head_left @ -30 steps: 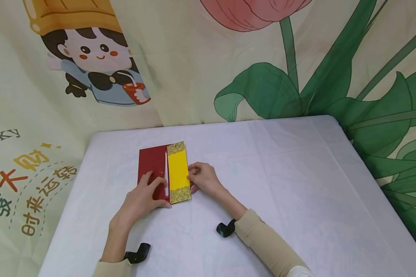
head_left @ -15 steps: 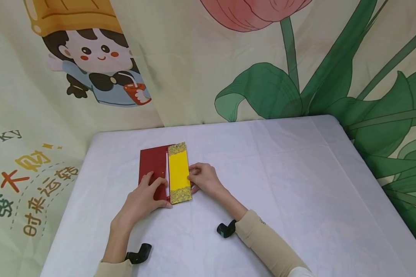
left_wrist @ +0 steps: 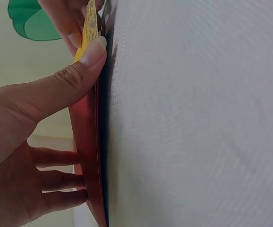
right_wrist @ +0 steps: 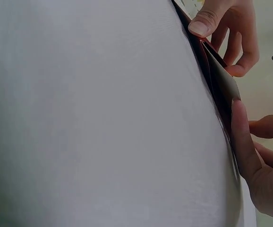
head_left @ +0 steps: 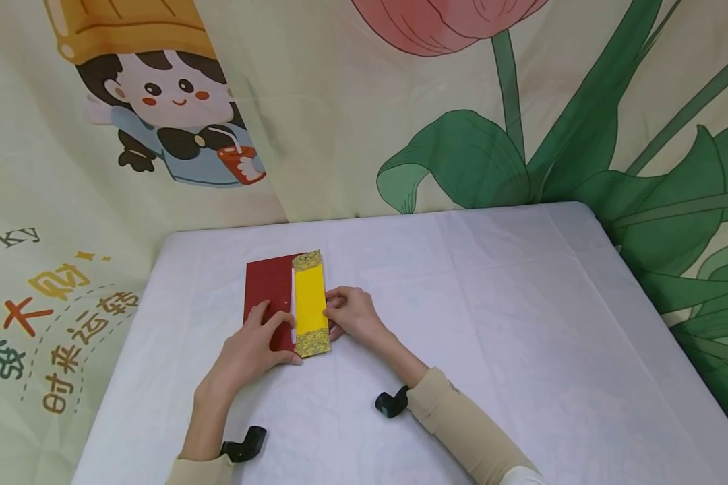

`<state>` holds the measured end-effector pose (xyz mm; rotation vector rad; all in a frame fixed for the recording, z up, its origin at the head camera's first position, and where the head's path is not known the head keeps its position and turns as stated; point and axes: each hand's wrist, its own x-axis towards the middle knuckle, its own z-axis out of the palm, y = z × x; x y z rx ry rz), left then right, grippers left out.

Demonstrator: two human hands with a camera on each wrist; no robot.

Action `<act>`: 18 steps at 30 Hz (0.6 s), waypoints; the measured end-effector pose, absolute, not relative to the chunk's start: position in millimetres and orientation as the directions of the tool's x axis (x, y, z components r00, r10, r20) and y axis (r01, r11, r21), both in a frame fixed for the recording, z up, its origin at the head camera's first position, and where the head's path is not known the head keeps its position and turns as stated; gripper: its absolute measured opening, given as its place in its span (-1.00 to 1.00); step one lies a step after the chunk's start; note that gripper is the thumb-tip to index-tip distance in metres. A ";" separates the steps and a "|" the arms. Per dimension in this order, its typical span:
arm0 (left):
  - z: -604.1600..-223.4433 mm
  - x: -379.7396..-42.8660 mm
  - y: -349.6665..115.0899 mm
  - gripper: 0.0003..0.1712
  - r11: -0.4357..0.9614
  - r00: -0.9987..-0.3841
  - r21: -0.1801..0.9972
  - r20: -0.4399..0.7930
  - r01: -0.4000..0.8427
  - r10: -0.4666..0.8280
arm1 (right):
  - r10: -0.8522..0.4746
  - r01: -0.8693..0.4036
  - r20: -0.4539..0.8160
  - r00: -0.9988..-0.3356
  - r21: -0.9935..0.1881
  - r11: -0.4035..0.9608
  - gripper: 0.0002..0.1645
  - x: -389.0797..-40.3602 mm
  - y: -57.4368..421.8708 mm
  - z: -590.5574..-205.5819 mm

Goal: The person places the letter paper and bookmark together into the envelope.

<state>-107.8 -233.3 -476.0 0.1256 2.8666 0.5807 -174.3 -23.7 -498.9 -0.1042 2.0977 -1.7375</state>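
A dark red folded card [head_left: 269, 283] lies on the white tabletop, left of centre in the head view. Along its right side stands a yellow panel [head_left: 310, 296] with gold lacy bands at both ends; a thin white strip shows between the two. My left hand [head_left: 247, 347] rests on the red part with spread fingers, its thumb at the near edge beside the yellow panel. With thumb and fingers, my right hand [head_left: 354, 314] pinches the panel's right edge. In the right wrist view, the panel [right_wrist: 224, 78] is raised at a slant, its dark underside showing.
A white cloth [head_left: 473, 337] covers the table, stretching away to the right of the card. Behind it hangs a printed curtain [head_left: 315, 114] with a cartoon figure and large green leaves. Black wrist-worn devices [head_left: 245, 444] sit at both cuffs.
The yellow panel has tipped slightly leftward, and the white gap beside it looks narrower. My right hand has shifted a little left with it. My left hand stays nearly still.
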 end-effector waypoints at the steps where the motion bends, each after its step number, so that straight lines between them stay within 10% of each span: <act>1: -476.1 -107.8 -233.7 -0.20 0.919 -0.974 0.393 -0.190 0.041 0.125 | -0.316 0.198 -0.262 -0.912 -0.955 0.221 -0.57 -173.9 -24.7 -498.3; 18: -473.9 -107.9 -233.0 -0.21 0.913 -0.974 0.405 -0.185 0.048 0.133 | -0.321 0.165 -0.230 -0.919 -0.962 0.217 -0.56 -169.1 -34.9 -497.3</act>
